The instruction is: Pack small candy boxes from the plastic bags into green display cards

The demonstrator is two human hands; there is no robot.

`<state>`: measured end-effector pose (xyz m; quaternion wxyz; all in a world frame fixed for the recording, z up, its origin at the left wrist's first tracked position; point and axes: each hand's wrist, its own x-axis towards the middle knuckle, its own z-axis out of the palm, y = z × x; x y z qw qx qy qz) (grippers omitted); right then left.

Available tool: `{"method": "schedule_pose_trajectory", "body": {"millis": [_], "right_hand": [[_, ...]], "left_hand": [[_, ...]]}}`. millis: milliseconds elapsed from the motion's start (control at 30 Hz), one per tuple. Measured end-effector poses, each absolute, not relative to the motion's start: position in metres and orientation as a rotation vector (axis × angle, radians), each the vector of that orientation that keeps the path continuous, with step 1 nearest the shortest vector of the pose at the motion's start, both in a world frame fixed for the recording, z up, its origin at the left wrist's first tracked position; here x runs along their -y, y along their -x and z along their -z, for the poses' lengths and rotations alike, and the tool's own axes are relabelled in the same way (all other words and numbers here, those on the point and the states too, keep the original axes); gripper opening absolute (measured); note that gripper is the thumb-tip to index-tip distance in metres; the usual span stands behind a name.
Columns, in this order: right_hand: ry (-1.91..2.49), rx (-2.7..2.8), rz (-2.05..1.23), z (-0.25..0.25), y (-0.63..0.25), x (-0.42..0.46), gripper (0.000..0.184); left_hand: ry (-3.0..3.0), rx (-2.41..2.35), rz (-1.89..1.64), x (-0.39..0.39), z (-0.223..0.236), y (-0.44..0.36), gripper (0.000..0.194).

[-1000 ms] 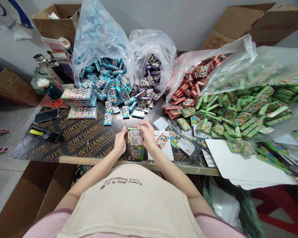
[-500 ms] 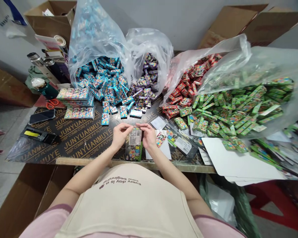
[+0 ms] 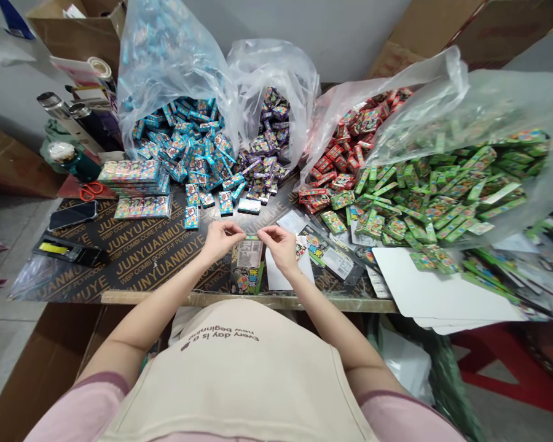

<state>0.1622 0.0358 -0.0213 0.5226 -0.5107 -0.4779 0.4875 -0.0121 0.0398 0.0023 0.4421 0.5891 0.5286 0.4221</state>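
Observation:
A clear packet of small colourful boxes lies on the dark plywood board near its front edge. My left hand pinches the packet's top left corner, fingers closed. Its top right corner is pinched by my right hand in the same way. Flat printed sleeves and white cards lie just right of my right hand.
Open plastic bags spill blue boxes, purple boxes, red boxes and green boxes. Stacked finished packs, scissors, a phone and flasks sit left. White sheets lie right. Cardboard boxes stand around.
Both hands slid from the packet's sides up to its top edge and now pinch the corners. The camera tipped slightly, so everything shifted up.

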Motion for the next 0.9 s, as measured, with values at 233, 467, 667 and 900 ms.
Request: {"method": "schedule_pose_trajectory", "body": {"millis": [233,467,667,900], "right_hand": [[1.053,1.492,-1.07,0.023,-0.179,-0.022,0.016],[1.46,1.735,-0.743,0.048,-0.239,-0.073,0.02],[1.726,2.211,-0.575,0.086,-0.259,-0.087,0.009],[1.611,2.282,-0.594,0.095,-0.252,-0.075,0.01]], "left_hand": [[-2.136,-1.163,-1.028,-0.031,-0.001,0.022,0.011],[-2.312,-1.09,-0.875,-0.036,-0.001,0.022,0.023],[-2.214,-1.125,-0.918,-0.035,-0.001,0.019,0.019],[-2.177,-1.165,-0.971,-0.032,0.002,0.015,0.019]]}}
